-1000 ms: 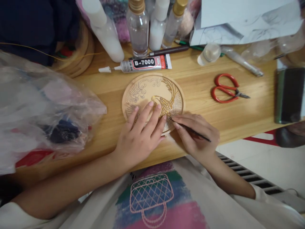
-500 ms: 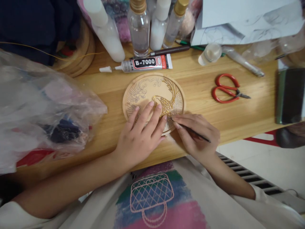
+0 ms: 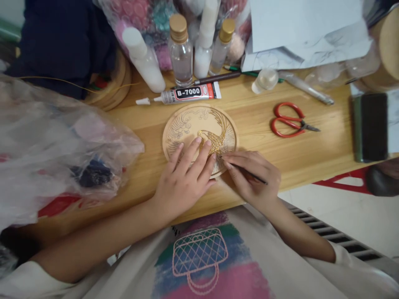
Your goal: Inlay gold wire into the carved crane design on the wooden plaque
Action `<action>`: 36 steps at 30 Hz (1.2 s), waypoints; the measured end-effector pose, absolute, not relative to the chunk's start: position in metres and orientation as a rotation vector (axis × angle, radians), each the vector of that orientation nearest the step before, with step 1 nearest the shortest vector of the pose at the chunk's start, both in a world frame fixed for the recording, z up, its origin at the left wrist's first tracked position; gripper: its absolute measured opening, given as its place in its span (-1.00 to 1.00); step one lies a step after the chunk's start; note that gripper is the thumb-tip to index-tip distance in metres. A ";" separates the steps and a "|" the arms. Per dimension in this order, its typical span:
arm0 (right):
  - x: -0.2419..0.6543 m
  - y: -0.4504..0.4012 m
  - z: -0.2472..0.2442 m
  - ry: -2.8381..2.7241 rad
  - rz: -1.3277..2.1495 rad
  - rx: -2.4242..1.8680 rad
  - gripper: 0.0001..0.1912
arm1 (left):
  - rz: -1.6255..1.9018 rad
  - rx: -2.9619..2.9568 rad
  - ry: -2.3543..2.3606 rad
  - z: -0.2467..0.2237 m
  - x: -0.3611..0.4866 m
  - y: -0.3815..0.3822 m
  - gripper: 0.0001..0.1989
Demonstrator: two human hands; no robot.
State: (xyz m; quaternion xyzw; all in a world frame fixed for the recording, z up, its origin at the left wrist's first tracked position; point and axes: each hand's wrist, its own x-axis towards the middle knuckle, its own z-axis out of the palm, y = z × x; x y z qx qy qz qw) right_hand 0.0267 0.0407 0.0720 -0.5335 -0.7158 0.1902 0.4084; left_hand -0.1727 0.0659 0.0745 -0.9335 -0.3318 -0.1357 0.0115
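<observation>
A round wooden plaque (image 3: pixel 212 120) with a raised rim lies on the table, drawn with fine dark lines of a bird and clouds. Gold wire (image 3: pixel 215 143) outlines the bird's neck, scaled body and long tail feathers. My left hand (image 3: pixel 183 178) rests on the plaque's lower part, fingers spread flat, covering some of the drawing. Pinched in my right hand (image 3: pixel 257 174) are slim black tweezers (image 3: pixel 249 173), their tips on the plaque's lower right beside my left fingertips. Whether anything is between the tips is too small to tell.
Above the plaque lies a B-7000 glue tube (image 3: pixel 190 93), with bottles (image 3: pixel 181 54) behind it. Red-handled scissors (image 3: pixel 288 120) and a phone (image 3: pixel 370 126) lie to the right. A plastic bag (image 3: pixel 102 137) spreads over the left side. Papers (image 3: pixel 299 33) are at the back.
The view has shifted slightly, showing more of the table's back. Both hands keep nearly the same place on the plaque, with the tweezers still at its lower right.
</observation>
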 end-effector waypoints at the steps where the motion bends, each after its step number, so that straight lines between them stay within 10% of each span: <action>1: 0.026 0.041 0.072 -1.800 0.475 -1.341 -0.78 | -0.430 -2.914 -1.038 0.074 -0.173 0.066 -0.55; 36: 0.023 0.039 0.068 -1.697 0.483 -1.330 -0.76 | -0.790 -3.116 -1.149 0.064 -0.179 0.073 -0.55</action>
